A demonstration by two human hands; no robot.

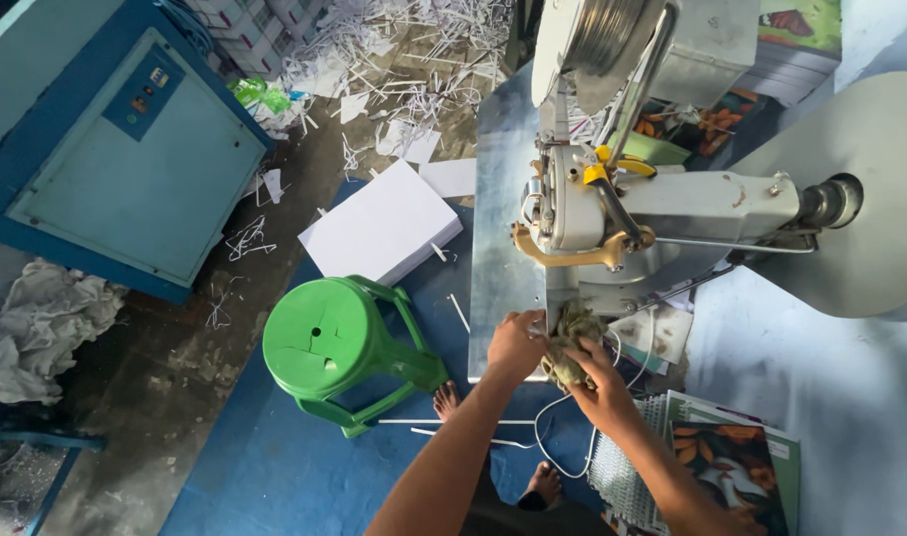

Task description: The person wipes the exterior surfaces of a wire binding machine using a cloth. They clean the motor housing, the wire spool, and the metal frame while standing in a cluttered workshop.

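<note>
- Your right hand (600, 382) has its grip closed around a frayed, greenish-brown wad of rag (571, 342), fingers wrapped over its lower side.
- Your left hand (516, 342) rests just beside it, fingers curled against the rag's left edge and touching the front rim of the grey metal tabletop (498, 199) (whether this grip truly pinches the rag or only steadies it, you cannot tell from here).
- The rag sits at the near edge of that tabletop, pressed up under the base of the grey, worn stitching machine (662, 199) with its yellow-capped lever.
- A thin white cord (548, 422) loops down below your hands.
- To your left on the floor stands a round green plastic stool (334, 342), and beyond it lies a stack of plain white paper sheets (379, 223).
- Your bare feet (545, 483) rest on the blue floor covering.
- By your right forearm lies a pile of spiral-bound notebooks with leaf-patterned covers (731, 462).
- Farther off, a blue metal cabinet (126, 149) stands beside scattered white paper trimmings (394, 50).
</note>
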